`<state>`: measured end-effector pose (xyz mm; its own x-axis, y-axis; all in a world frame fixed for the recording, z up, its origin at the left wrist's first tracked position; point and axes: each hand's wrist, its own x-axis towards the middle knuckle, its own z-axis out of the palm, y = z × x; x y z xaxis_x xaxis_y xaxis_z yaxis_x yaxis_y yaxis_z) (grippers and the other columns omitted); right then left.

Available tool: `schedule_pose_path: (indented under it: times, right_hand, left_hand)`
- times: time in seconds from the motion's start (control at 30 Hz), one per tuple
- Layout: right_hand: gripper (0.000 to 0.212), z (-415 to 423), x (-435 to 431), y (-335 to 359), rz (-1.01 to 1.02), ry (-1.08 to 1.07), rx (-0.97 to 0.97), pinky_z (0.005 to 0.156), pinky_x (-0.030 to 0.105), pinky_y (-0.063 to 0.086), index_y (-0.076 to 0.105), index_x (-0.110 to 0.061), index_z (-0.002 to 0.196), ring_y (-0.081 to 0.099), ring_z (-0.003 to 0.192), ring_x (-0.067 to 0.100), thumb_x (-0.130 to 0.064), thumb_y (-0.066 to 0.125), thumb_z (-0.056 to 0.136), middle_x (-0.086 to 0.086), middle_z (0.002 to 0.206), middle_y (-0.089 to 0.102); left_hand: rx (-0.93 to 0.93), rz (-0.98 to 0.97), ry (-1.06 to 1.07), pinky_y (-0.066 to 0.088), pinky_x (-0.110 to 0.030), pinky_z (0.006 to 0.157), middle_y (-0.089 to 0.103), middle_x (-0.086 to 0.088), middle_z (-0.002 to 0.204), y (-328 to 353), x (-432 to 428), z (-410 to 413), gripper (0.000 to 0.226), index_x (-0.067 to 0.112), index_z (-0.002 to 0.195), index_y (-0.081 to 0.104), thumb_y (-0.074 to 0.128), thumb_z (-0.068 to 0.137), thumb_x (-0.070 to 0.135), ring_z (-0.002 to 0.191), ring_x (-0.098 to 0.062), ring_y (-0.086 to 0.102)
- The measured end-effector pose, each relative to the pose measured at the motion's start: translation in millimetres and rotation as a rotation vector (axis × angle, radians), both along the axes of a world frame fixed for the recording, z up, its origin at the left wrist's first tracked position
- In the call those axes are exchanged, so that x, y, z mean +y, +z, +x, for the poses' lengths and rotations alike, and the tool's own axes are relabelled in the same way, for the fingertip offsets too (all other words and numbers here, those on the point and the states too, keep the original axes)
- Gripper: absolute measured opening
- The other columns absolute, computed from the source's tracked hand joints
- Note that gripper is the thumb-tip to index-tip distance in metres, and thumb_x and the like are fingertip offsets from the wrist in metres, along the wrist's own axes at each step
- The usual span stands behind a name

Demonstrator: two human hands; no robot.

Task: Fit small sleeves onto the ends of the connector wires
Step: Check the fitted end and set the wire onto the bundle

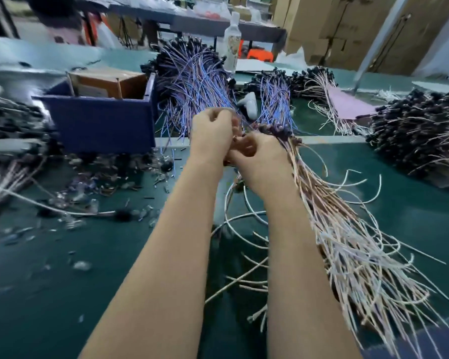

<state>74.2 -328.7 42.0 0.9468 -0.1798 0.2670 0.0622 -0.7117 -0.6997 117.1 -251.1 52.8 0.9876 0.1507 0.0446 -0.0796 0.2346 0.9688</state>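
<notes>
**Hands meet at the head of the bundle; the wires trail down and to the right**

On the left we see small clear sleeves (pixel 81 265) scattered over the green table (pixel 31 294), with a blue box (pixel 99 123) behind them and a heap of blue wires (pixel 192 76) just right of the box; the sleeves lie well apart from both hands, on the left hand's side, so we judge that hand the nearer one for fetching a piece. The left hand (pixel 211 137) is raised over the middle of the table, its fingers curled in toward the right hand and touching it; whether they pinch a sleeve, a wire end or nothing is hidden from us, and we cannot tell. The right hand (pixel 257 161) sits just beside it and slightly lower, clenched round the bundle of wires (pixel 347 237) close under its dark connectors (pixel 278 130). The bundle's long axis runs from those connectors, just beyond the right hand, down and to the right along the right forearm; its free ends fan out near the table's near edge, well apart from both hands. We judge that the coming move turns on this: the fitting happens where the fingers meet, at the connector end, while the loose ends lie far off on the right hand's side. Farther right, another pile of dark-headed wires (pixel 420 130) rests on the table.
</notes>
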Motion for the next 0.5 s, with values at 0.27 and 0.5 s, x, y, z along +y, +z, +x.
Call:
schedule_pose_path:
  times: [0.27, 0.5]
  right_hand:
    - [0.015, 9, 139, -24, -0.274, 0.601, 0.284, 0.068, 0.028, 0.039, 0.065, -0.008, 0.087, 0.055, 0.081, 0.024, -0.022, 0.068, 0.084, 0.01, 0.09, 0.065]
    - [0.018, 19, 178, -41, -0.503, 0.729, 0.375, 0.076, 0.034, 0.051, 0.064, 0.0, 0.095, 0.058, 0.084, 0.025, -0.016, 0.062, 0.087, 0.015, 0.1, 0.067]
  left_hand:
    - [-0.039, -0.077, 0.375, 0.027, -0.015, 0.036, 0.049, 0.005, 0.06, 3, 137, -6, 0.023, 0.017, 0.078, 0.053, 0.041, 0.092, 0.003, 0.038, 0.0, 0.041]
    - [0.003, 0.085, 0.564, 0.037, -0.022, 0.055, 0.053, 0.004, 0.068, -13, 183, -9, 0.012, 0.016, 0.082, 0.052, 0.046, 0.091, 0.012, 0.061, -0.011, 0.048]
